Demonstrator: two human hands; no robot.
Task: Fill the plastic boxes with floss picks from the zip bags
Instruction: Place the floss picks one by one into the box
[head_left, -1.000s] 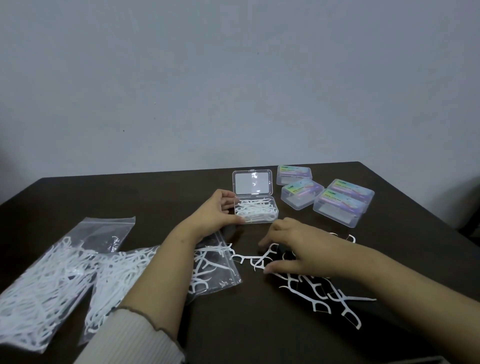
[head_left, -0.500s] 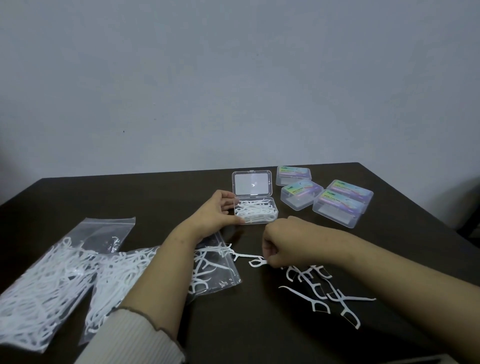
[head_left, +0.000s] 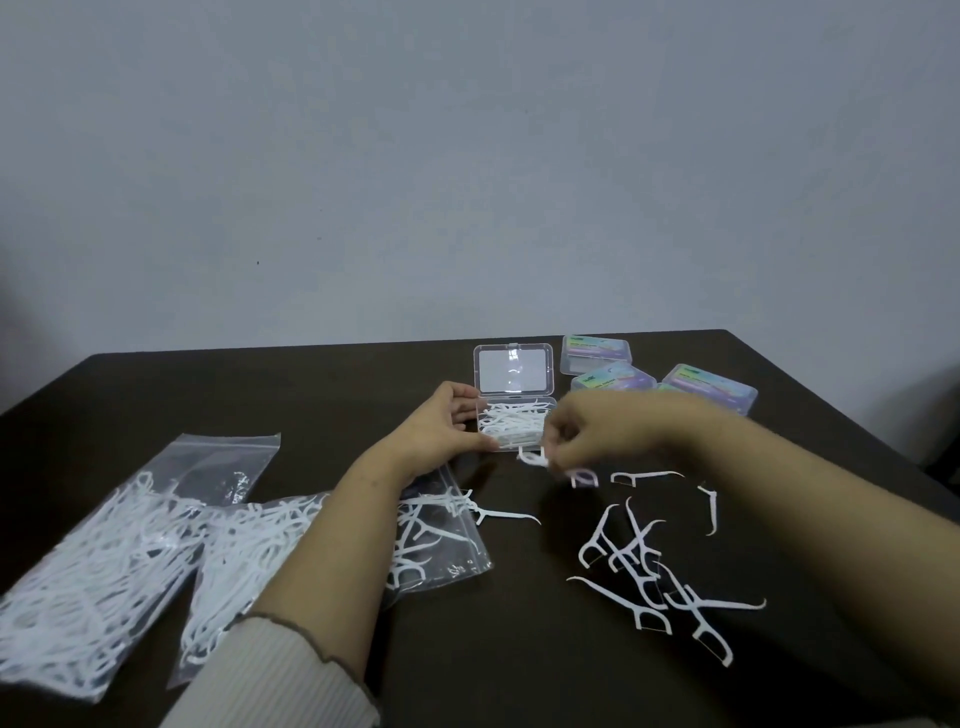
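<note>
Clear plastic box (head_left: 516, 426) sits open at mid-tabletop, lid (head_left: 513, 369) hinged up at its far edge, tray partly filled with white floss picks (head_left: 511, 422) lying mostly left to right along its long side. Right hand (head_left: 597, 434) hovers just beside the box's near-right corner, fingers curled, pinching a small bunch of picks (head_left: 535, 459); motion blur hides the count. Box lies just left of and slightly beyond that hand, so the drop should need only a short leftward carry. Left hand (head_left: 447, 427) touches the box's left wall, fingers relaxed, likely bracing it. Loose picks (head_left: 649, 566) lie scattered nearer the person, right of the zip bags (head_left: 156, 545). Closed boxes (head_left: 711, 385) cluster beyond the right hand on the tabletop (head_left: 509, 665).
</note>
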